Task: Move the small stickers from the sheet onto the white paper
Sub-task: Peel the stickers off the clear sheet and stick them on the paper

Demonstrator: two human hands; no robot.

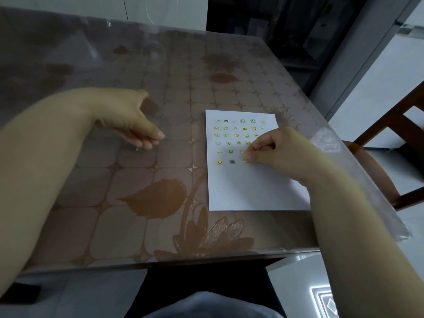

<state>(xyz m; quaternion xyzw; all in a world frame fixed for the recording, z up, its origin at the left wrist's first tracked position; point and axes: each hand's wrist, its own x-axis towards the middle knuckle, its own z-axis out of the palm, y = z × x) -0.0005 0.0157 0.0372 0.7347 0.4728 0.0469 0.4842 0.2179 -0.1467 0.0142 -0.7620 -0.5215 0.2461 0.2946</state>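
The right hand (275,152) makes the grip: thumb and forefinger are pinched on a small sticker (245,161), pale and too blurred to read, which touches the white paper (252,191); the other fingers curl in. It sits third in the bottom row, just right of a dark green sticker (232,161) and a yellow magnifier sticker (219,162); five rows lie above, and bare paper lies toward the person. The left hand (125,117) hovers well apart over the counter (137,214), fingers loosely bent, holding nothing I can make out; no sticker sheet shows. Pressing straight down looks like the right hand's job; the next free slot lies to its right, under the knuckles.
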